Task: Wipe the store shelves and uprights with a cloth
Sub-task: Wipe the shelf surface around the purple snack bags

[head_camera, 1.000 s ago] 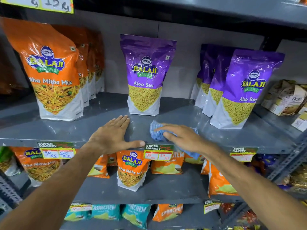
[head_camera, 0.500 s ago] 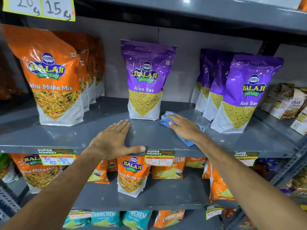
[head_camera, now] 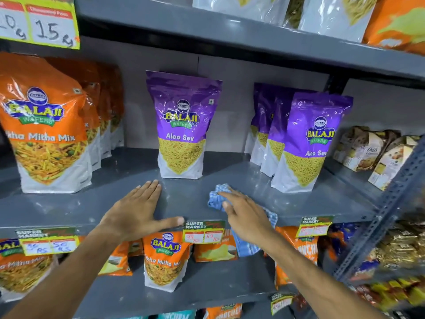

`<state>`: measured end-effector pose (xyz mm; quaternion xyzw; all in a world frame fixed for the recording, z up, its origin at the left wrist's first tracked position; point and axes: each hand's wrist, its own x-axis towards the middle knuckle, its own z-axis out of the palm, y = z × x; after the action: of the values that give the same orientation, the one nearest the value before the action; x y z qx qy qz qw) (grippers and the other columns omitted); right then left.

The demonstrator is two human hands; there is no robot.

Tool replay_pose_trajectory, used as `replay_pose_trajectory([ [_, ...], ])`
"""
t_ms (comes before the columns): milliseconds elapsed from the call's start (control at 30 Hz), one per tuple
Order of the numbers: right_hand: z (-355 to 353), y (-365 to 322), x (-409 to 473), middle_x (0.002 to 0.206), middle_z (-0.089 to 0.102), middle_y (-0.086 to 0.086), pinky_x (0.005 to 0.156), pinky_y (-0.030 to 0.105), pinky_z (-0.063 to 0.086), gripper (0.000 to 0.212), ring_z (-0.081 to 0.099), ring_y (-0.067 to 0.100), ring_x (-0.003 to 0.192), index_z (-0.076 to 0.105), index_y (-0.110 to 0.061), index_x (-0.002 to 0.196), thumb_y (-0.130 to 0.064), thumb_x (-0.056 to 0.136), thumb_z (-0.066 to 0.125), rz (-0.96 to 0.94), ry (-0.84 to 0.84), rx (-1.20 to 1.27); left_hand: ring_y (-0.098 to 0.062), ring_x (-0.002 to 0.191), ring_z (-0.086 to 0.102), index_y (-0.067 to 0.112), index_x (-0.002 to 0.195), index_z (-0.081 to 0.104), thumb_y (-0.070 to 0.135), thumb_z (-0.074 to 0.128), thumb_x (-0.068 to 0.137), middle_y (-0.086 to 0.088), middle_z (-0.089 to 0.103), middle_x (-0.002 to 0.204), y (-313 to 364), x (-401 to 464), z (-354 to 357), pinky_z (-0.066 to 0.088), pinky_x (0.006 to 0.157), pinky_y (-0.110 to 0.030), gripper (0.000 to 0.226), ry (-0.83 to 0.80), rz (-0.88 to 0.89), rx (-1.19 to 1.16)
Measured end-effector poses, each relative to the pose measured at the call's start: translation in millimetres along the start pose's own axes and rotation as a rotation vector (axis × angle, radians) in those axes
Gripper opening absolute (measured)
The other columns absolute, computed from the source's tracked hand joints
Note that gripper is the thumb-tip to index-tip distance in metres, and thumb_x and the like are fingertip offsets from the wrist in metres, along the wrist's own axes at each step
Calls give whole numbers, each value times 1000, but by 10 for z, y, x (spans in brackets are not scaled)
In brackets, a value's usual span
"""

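Note:
A grey metal shelf [head_camera: 188,199] runs across the middle of the view. My right hand [head_camera: 243,215] lies palm down on a blue checked cloth [head_camera: 217,196] near the shelf's front edge; part of the cloth hangs over the edge. My left hand [head_camera: 138,212] rests flat on the shelf to the left of it, fingers spread, thumb along the front lip, holding nothing. A grey perforated upright [head_camera: 388,208] slants at the right.
A purple Aloo Sev bag [head_camera: 181,125] stands just behind my hands. More purple bags [head_camera: 308,141] stand at right, orange mix bags [head_camera: 46,125] at left, oats boxes [head_camera: 368,150] far right. Price tags [head_camera: 204,231] hang on the front lip. Shelves above and below hold snacks.
My right hand swept the cloth back towards the purple bags, then returned it towards the front edge. The left hand stayed planted on the shelf.

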<state>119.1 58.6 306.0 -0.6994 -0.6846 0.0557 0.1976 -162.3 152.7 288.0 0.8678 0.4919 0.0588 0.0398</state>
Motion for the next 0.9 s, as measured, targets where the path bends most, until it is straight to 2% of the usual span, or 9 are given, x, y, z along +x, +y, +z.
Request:
replay_pose_trajectory([
  [133, 79, 303, 872, 158, 41, 13, 118, 39, 29, 47, 37, 30, 146, 47, -16, 148, -23, 102, 41, 169, 27, -82, -9, 160, -8, 15, 165, -6, 111, 9, 60, 3, -9, 174, -15, 10, 12, -3, 130, -31, 144, 8, 8, 6],
  [300, 196, 521, 1814, 152, 44, 18, 117, 46, 30, 58, 41, 38, 140, 43, -10, 147, -29, 92, 42, 371, 75, -107, -7, 159, -11, 20, 165, -10, 111, 12, 61, 7, -14, 173, -42, 26, 5, -1, 131, -33, 140, 2, -1, 5],
  [400, 302, 628, 2228, 139, 56, 20, 110, 45, 41, 60, 52, 39, 129, 51, -8, 137, -34, 83, 44, 386, 97, -156, -6, 158, -14, 22, 164, -13, 112, 13, 61, 8, -18, 171, -41, 32, 6, -2, 131, -32, 139, -2, -4, 19],
  [500, 335, 653, 2541, 139, 54, 20, 110, 43, 42, 55, 52, 37, 129, 50, -5, 136, -30, 88, 52, 400, 95, -154, -5, 157, -17, 25, 164, -15, 112, 14, 60, 10, -20, 170, -47, 28, 15, -7, 129, -30, 139, 1, -12, 19],
  [633, 329, 703, 2845, 140, 56, 18, 107, 45, 45, 51, 53, 38, 130, 52, -9, 138, -34, 94, 45, 369, 85, -122, 0, 154, -21, 27, 163, -18, 113, 15, 59, 15, -24, 167, -21, 33, -28, -12, 126, -25, 138, 2, -18, 27],
  [767, 341, 741, 2962, 134, 62, 18, 103, 46, 48, 46, 57, 39, 124, 56, -10, 131, -36, 95, 43, 370, 95, -130, 5, 147, -27, 29, 161, -21, 112, 20, 60, 19, -28, 162, 19, 34, -103, -28, 108, -9, 136, -15, -3, 17],
  [900, 342, 675, 2844, 135, 60, 18, 107, 42, 42, 44, 55, 36, 127, 54, -11, 132, -29, 94, 41, 423, 159, -136, 5, 135, -42, 28, 159, -22, 111, 19, 62, 20, -30, 160, 25, 16, -116, -33, 101, -6, 134, -12, 8, 32],
])
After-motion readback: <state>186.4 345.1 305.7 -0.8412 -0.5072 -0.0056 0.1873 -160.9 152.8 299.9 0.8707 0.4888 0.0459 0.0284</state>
